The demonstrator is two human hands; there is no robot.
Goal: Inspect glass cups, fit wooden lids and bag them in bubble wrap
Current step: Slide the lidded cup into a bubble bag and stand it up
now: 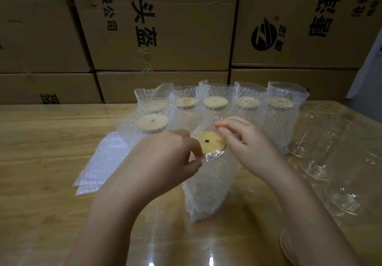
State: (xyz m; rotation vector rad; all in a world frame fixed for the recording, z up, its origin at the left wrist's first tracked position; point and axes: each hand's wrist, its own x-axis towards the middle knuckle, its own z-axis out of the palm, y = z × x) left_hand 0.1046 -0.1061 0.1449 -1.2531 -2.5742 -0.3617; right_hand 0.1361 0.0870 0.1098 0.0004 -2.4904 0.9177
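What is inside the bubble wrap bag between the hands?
A round wooden lid with a centre hole shows at the mouth of the bag. The wrap hides what is under it.

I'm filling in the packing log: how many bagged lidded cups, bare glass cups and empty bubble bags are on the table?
Bagged cups with wooden lids: 7, including the front bag pinched by the left hand and right hand
Bare glass cups: 4 at least; clear glass overlaps
Empty bubble bags: 2 at least, stacked flat
Total: 13 at least
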